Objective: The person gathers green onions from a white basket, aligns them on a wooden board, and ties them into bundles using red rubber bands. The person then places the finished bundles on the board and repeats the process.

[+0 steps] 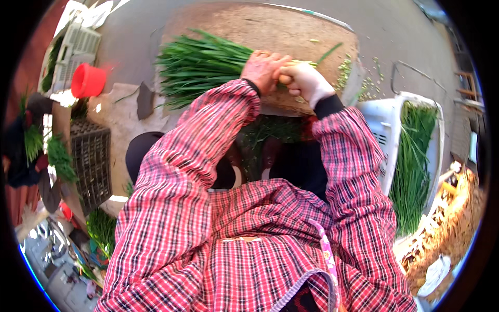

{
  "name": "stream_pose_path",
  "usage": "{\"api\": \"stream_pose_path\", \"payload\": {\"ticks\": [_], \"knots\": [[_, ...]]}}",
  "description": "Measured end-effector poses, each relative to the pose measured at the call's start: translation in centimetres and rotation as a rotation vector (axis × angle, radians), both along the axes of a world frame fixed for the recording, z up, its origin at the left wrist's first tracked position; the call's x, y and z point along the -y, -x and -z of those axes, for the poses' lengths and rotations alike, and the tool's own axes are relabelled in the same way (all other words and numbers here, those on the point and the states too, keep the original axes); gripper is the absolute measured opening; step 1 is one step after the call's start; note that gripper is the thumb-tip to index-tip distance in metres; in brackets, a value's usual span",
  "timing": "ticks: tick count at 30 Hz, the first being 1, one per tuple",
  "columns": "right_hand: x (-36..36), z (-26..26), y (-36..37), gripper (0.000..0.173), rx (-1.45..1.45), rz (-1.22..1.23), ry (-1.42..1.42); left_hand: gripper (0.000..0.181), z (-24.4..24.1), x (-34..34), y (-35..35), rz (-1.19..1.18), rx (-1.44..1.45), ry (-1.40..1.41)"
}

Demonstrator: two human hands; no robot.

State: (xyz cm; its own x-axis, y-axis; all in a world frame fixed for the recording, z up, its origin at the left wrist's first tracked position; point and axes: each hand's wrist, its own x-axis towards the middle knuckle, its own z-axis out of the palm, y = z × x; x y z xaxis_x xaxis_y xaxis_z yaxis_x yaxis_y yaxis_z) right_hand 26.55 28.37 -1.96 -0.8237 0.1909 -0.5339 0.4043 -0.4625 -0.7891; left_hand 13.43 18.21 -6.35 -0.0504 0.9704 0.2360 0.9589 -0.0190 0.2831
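Note:
A large bunch of green leafy stalks, likely garlic chives (206, 64), lies across a worn wooden board (253, 19) in front of me. My left hand (265, 69) is closed around the bunch near its pale cut end. Close against it, my right hand (310, 80) is curled into a fist around what looks like a tan wooden handle (285, 79). Only the handle's rounded end shows; the rest is hidden by my fingers. One loose green leaf (330, 52) sticks out beyond my right hand, over the board.
Pale trimmings (344, 72) are scattered at the board's right edge and on the ground. To the right stands a white plastic crate (403, 97) of long green leaves. On the left are a red bucket (89, 80), a dark plastic crate (91, 163) and another person (23, 148).

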Motion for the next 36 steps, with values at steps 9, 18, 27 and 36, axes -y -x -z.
{"api": "stream_pose_path", "payload": {"ticks": [9, 18, 27, 36], "knots": [[-4.8, -8.8, -9.0, 0.034, 0.141, 0.219, -0.882, 0.063, -0.8, 0.3, -1.2, -0.08, -0.137, 0.09], [-2.1, -8.2, -1.3, 0.02, -0.147, -0.024, -1.113, 0.074, -0.8, 1.0, -0.7, -0.119, -0.178, 0.236], [3.9, -2.6, 13.9, 0.021, 0.135, -0.332, -1.325, 0.037, 1.6, 0.0, -2.6, -0.336, 0.269, 0.309], [4.1, -0.8, 14.1, 0.023, 0.18, -0.236, -1.457, 0.043, 3.6, -1.5, -3.0, -0.2, 0.314, 0.443]]}}
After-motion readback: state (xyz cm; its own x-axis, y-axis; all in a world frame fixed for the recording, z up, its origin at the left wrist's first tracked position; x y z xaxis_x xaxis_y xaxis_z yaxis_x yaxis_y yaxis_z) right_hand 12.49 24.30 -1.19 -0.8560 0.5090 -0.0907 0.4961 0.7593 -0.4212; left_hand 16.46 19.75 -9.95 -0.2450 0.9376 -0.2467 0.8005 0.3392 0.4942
